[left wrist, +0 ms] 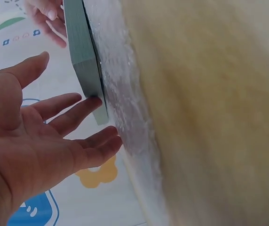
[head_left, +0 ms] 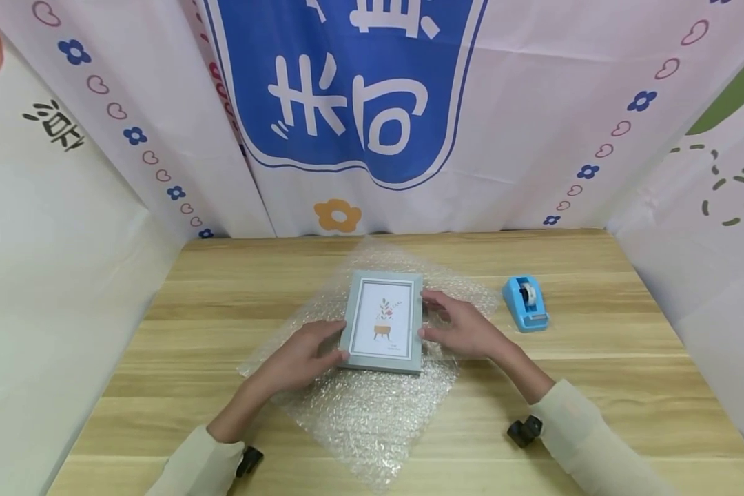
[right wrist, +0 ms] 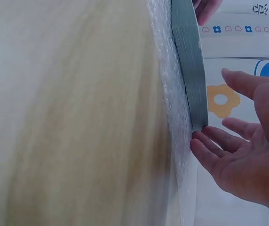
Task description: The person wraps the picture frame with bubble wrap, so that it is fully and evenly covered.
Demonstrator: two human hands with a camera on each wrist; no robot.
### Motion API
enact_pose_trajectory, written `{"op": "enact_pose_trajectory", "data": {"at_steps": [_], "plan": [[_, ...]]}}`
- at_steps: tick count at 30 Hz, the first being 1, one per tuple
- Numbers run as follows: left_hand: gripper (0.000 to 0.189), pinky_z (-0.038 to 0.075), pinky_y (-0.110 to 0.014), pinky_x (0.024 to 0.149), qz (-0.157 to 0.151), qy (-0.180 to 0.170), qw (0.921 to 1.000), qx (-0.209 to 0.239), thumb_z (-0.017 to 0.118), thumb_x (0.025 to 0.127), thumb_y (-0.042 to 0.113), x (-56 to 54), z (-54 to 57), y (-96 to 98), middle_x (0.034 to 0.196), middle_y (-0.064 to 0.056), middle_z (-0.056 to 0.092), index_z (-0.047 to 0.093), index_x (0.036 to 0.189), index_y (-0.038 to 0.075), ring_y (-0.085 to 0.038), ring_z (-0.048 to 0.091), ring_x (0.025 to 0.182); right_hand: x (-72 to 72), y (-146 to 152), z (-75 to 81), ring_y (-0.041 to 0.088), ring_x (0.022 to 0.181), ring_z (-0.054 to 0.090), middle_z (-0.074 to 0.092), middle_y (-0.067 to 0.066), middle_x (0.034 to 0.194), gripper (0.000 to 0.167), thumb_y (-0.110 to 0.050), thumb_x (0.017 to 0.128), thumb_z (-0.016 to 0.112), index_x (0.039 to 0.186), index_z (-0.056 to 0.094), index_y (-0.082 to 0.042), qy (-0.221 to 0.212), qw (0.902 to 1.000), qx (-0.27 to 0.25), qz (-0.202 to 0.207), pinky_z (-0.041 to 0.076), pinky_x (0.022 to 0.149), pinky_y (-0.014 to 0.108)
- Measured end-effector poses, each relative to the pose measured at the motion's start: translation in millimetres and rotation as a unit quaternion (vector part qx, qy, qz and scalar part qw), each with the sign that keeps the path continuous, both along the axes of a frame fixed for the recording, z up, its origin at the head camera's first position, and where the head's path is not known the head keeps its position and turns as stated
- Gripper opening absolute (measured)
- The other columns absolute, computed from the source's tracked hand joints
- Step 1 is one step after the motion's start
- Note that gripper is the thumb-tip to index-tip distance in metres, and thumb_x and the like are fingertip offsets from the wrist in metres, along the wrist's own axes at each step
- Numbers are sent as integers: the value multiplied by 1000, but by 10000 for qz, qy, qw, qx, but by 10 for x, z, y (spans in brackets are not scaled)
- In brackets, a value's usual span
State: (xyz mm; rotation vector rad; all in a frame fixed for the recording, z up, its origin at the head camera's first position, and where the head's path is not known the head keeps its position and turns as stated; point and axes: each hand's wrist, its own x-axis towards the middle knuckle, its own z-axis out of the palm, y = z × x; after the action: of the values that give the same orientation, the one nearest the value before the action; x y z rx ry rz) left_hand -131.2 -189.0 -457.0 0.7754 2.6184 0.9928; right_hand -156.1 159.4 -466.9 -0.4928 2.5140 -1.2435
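- Printed cloth point(head_left: 533, 138) is hanging behind the table point(head_left: 645, 386) in the head view.
- The picture frame point(head_left: 382, 320) is lying face up on bubble wrap point(head_left: 378, 413), left of the tape dispenser point(head_left: 526, 304).
- Left wrist: my left hand point(left wrist: 40, 136) is resting wide, fingertips touching the frame.
- Right wrist: my right hand point(right wrist: 247, 155) is likewise resting wide, touching the frame.

The left hand point(left wrist: 38, 141) touches the green-grey frame point(left wrist: 80, 42) with spread fingers point(left wrist: 73, 117). Beneath it, bubble wrap point(left wrist: 120, 77) stretches toward the far edge of the tabletop point(left wrist: 209, 103). The right hand point(left wrist: 46, 12) shows beyond.
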Motion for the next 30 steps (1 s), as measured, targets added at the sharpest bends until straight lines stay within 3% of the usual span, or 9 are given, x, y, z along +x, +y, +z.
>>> {"op": "enact_pose_trajectory", "data": {"at_steps": [15, 21, 30], "plan": [[64, 40, -62, 124, 262, -348, 9991, 14, 73, 103, 27, 56, 23, -46, 158, -24, 56, 51, 157, -1, -46, 49, 151, 4, -4, -4, 38, 160, 39, 41, 12, 172, 82, -34, 96, 82, 166, 42, -17, -103, 9996, 239, 85, 36, 129, 59], [62, 42, -62, 123, 157, -159, 9997, -82, 71, 105, 28, 75, 20, -92, 157, -24, 57, 51, 157, -1, -46, 51, 149, 25, 7, -4, 39, 157, 42, 45, 14, 169, 78, -34, 96, 82, 163, 47, -14, 26, 9996, 268, 96, 38, 127, 59], [63, 43, -62, 122, -39, 168, 9996, -232, 72, 104, 29, 116, 43, -210, 155, -24, 59, 52, 155, 0, -46, 54, 146, 186, 123, -13, 39, 146, 56, 61, 15, 156, 65, -29, 95, 83, 151, 60, -8, 713, 9958, 524, 226, 46, 122, 57]]}}
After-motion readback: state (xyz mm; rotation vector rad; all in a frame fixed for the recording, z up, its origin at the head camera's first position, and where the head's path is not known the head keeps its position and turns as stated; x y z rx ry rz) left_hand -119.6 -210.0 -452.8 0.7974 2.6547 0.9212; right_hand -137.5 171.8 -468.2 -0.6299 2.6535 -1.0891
